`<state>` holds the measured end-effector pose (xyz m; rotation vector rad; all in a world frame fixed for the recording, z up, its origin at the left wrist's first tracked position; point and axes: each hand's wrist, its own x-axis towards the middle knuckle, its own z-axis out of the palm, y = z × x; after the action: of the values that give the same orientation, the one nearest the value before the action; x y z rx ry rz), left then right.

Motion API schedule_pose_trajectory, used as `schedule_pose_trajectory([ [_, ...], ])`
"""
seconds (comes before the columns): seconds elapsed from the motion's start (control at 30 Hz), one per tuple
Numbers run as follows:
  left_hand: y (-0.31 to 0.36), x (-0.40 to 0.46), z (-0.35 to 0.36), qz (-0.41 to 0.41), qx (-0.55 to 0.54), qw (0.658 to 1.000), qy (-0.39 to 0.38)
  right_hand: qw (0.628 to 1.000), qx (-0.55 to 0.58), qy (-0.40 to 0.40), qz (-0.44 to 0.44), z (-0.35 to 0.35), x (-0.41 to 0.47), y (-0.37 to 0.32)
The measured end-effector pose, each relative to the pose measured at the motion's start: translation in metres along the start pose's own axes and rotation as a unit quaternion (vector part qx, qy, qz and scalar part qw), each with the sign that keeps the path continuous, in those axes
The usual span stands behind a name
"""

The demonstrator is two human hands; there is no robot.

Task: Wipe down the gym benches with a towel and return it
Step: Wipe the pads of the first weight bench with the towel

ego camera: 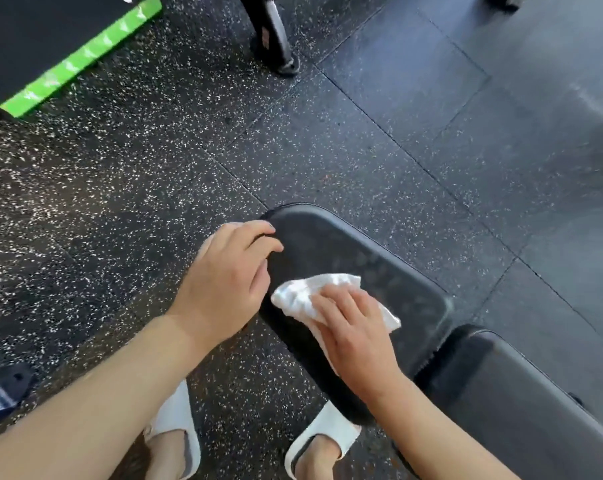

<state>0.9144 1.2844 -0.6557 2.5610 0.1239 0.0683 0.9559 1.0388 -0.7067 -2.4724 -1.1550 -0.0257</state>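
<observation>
The right hand (353, 336) lies flat on a crumpled white towel (307, 296), fingers straight and together, pressing it onto the black padded seat pad (331, 244) of a gym bench; the towel sits about midway along the pad, bunched out past the fingertips and trailing back under the palm; the left hand (224, 278) grips the rounded far end of the same pad, fingers curled over its edge, just beside the towel; a second black pad (521, 393) of the bench lies at lower right, apart from the first by a narrow gap; below, two feet in white slide sandals (175, 420) stand on speckled rubber floor (120, 188); a black box with a green edge (68, 67) sits at upper left
</observation>
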Motion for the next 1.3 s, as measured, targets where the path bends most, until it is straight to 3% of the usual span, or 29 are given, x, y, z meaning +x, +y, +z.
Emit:
schedule_pose_trajectory([
  [0.1, 0.018, 0.028, 0.015, 0.064, 0.022, 0.997, -0.031, 0.999, -0.022, 0.008, 0.032, -0.022, -0.026, 0.041],
  [0.23, 0.037, 0.059, 0.034, 0.122, 0.059, 0.985, -0.105, 0.979, -0.028, 0.098, 0.178, -0.039, -0.013, 0.081],
  [0.33, 0.041, 0.075, 0.036, 0.116, 0.075, 0.98, -0.141, 0.954, -0.027, 0.14, 0.262, -0.03, 0.015, 0.072],
  [0.53, 0.035, 0.09, 0.011, 0.133, 0.098, 0.973, -0.159, 0.962, 0.009, 0.151, 0.227, 0.016, 0.04, -0.013],
  [0.73, 0.033, 0.108, -0.002, 0.271, 0.109, 0.934, -0.207, 0.963, -0.016, 0.113, 0.245, 0.009, -0.016, -0.032],
  [0.9, 0.052, 0.108, 0.003, 0.375, 0.104, 0.884, -0.26, 0.866, -0.058, 0.218, 0.446, -0.012, -0.059, -0.042],
  [1.03, 0.06, 0.097, 0.017, 0.447, 0.114, 0.845, -0.269, 0.788, -0.032, 0.226, 0.572, 0.0, -0.049, -0.074],
  [1.23, 0.068, 0.07, 0.066, 0.519, 0.145, 0.789, -0.295, 0.765, -0.007, 0.324, 0.557, 0.032, -0.062, -0.136],
  [1.3, 0.065, 0.059, 0.084, 0.53, 0.15, 0.787, -0.277, 0.742, 0.016, 0.364, 0.563, 0.04, -0.076, -0.154],
])
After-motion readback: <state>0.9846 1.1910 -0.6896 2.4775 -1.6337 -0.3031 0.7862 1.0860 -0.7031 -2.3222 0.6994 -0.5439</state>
